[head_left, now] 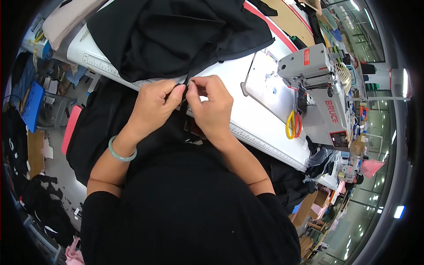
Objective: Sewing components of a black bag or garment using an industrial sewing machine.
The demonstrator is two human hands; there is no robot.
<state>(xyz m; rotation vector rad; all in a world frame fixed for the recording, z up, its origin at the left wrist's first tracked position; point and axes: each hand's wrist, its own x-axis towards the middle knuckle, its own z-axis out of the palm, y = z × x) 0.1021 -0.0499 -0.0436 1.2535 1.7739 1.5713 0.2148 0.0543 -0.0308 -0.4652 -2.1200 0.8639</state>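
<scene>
A white counter (265, 128) carries the things, with a ruler strip (251, 137) along its near edge. Rumpled black cloth (176, 39) spreads over its left part, covering a stretch of the strip. To the right stands a pale sewing machine (324, 90), with yellow and red scissor handles (288, 127) just beside it. Black scraps (51, 187) lie on the grey floor (59, 164).

I watch through one head-worn fisheye, pitched steeply down over the wearer's black shirt (190, 207) onto the left grip (154, 104) and right grip (213, 104), close below; the sewing bench (260, 126) lies just beyond, windows (374, 117) bowing along the right rim.
</scene>
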